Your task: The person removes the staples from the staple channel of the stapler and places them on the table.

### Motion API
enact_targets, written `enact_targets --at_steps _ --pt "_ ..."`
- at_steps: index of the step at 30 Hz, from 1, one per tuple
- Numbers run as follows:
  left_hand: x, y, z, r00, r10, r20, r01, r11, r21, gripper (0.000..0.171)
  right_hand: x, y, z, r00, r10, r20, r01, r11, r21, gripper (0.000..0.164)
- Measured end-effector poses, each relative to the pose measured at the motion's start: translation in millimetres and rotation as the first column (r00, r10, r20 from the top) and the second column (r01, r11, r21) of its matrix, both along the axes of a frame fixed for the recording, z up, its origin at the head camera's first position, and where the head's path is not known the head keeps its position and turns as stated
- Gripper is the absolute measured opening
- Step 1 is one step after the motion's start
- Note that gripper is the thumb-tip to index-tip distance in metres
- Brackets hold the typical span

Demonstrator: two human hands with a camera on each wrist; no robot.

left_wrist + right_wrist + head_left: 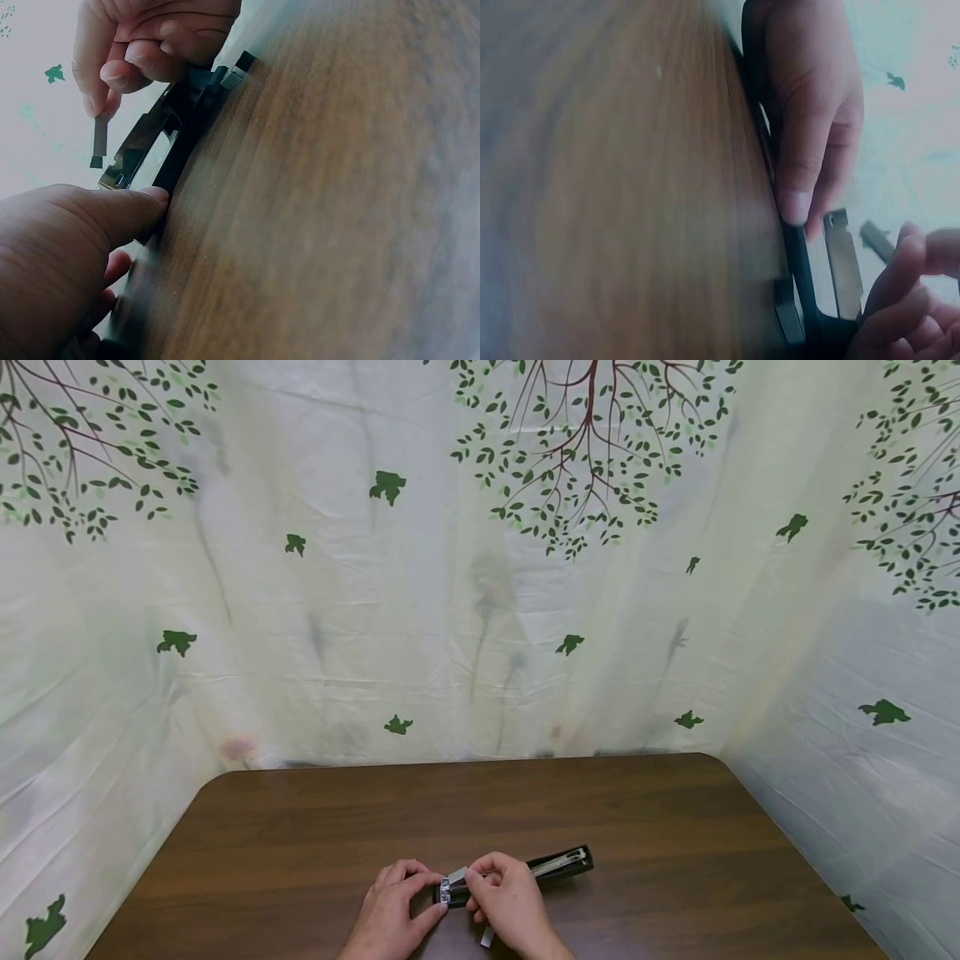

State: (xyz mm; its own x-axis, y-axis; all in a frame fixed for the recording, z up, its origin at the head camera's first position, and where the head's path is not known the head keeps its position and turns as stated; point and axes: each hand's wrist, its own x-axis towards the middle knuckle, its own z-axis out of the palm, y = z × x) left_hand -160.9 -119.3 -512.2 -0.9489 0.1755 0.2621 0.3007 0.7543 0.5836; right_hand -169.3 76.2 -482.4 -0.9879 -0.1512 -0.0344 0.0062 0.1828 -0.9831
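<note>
A black stapler point(561, 865) lies on the brown table with its top cover swung back to the right. My left hand point(392, 912) grips its front end between thumb and fingers; the thumb presses on the black base point(182, 154) in the left wrist view. Above the base, the metal magazine point(844, 266) stands raised. My right hand point(514, 900) pinches a short grey strip of staples point(100, 139) between thumb and index finger, over the magazine's front part. Its other fingers curl near the stapler's middle. A second grey strip point(487, 937) rests on the table beside the stapler, below the right hand.
The wooden table point(337, 818) reaches back to a pale curtain point(420, 610) printed with branches and green leaves. The curtain also hangs along the left and right sides.
</note>
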Motion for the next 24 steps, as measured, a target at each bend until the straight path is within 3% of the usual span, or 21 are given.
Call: enact_targets --at_steps 9,24 --pt "0.0 0.2 -0.6 1.0 0.008 -0.019 -0.008 1.0 -0.007 0.03 -5.0 7.2 3.7 1.0 0.027 0.006 -0.027 1.0 0.002 0.013" --pt "-0.3 -1.0 0.4 0.999 -0.013 0.037 0.013 1.0 -0.002 0.03 -3.2 9.4 3.8 0.996 0.09 0.014 -0.09 0.996 -0.009 0.012"
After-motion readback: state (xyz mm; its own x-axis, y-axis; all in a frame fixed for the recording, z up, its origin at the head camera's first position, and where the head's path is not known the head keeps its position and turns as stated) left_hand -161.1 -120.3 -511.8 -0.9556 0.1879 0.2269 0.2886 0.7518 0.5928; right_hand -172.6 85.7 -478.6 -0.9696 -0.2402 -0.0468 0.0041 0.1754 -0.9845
